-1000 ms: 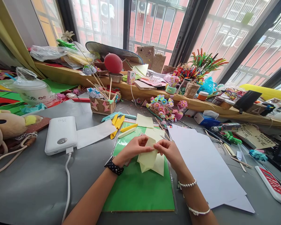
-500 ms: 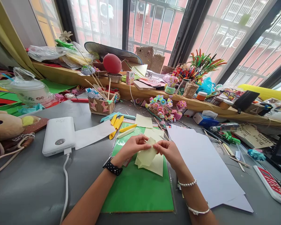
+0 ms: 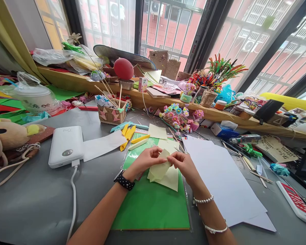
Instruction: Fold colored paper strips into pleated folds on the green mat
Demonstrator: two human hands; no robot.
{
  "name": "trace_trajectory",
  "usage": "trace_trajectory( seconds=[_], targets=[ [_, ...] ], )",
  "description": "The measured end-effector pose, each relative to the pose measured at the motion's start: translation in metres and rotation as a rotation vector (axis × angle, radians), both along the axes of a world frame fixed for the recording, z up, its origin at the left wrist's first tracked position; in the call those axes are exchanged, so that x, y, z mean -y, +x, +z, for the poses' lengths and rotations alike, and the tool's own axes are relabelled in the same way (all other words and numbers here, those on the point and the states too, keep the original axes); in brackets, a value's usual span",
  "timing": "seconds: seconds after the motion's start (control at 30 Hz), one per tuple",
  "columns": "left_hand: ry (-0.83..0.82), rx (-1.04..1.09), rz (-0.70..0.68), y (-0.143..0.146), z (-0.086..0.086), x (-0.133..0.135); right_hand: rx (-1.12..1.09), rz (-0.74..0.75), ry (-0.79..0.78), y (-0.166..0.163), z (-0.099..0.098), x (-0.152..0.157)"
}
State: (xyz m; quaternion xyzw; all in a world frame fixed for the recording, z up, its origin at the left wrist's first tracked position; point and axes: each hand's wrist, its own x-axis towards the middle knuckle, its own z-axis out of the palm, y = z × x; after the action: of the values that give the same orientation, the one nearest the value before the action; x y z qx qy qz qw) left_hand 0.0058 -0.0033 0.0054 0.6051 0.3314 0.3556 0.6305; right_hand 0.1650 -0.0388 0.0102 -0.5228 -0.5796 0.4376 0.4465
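A pale yellow sheet of paper (image 3: 160,170), partly folded, is held up between my two hands. My left hand (image 3: 149,159) pinches its left side with thumb and fingers. At the upper right edge, my right hand (image 3: 181,163) pinches the same paper, its fingertips close to the left ones. Below lie more pale yellow papers (image 3: 172,182) on a green sheet stack (image 3: 150,207) in a clear sleeve. Folded yellow paper strips (image 3: 129,132) and a pale folded strip (image 3: 138,144) rest just beyond my left hand.
A white power bank (image 3: 66,146) with a cable stands left on a white paper strip. White sheets (image 3: 224,180) spread to the right, a calculator (image 3: 297,200) farther right. Behind are a stick-filled box (image 3: 112,115), crochet flowers (image 3: 177,117) and a cluttered window ledge (image 3: 140,97).
The paper in my hands has tilted slightly, and its lower part looks more curled. Both hands keep their pinch in nearly the same place. The view has shifted a little.
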Motion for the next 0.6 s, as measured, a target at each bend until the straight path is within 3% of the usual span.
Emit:
trace_trajectory(
  seconds=[0.27, 0.6],
  targets=[
    [0.073, -0.027, -0.028, 0.0004, -0.0045, -0.0017, -0.030, 0.021, -0.021, -0.0011, -0.0042, -0.0015],
    [0.002, 0.005, -0.110, -0.0002, 0.0011, 0.0016, -0.026, -0.021, 0.073, -0.0046, -0.0048, -0.0006]
  ],
)
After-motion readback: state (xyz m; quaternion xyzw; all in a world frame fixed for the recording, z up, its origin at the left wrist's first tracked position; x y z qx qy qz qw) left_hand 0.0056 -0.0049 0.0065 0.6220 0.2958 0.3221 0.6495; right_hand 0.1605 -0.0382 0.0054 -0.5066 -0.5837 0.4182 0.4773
